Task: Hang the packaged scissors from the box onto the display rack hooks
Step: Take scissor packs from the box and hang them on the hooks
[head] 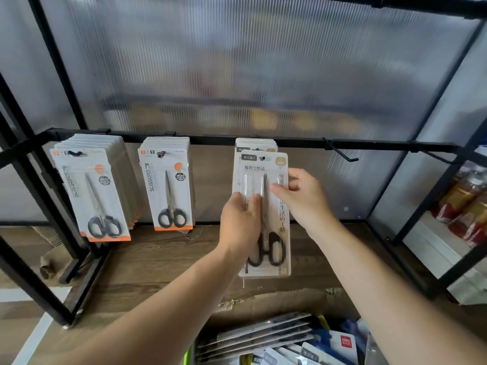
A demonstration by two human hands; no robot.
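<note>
L hand (pixel 241 222) & R hand (pixel 303 198) both gripping front beige scissors pack (pixel 274 219), thumbs pressing its face. Pack's hole is sitting on hook (pixel 262 158) of black rail (pixel 210 139), similar packs hanging behind. Cardboard box (pixel 276 306) lying below.

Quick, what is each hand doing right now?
Left hand: holds the front scissors pack by its left edge.
Right hand: pinches the same pack's right edge.

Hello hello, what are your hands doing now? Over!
Gripping front scissors pack: left hand, right hand. Pack's hole at third hook tip. Nothing blocking; more packs in box.
</note>
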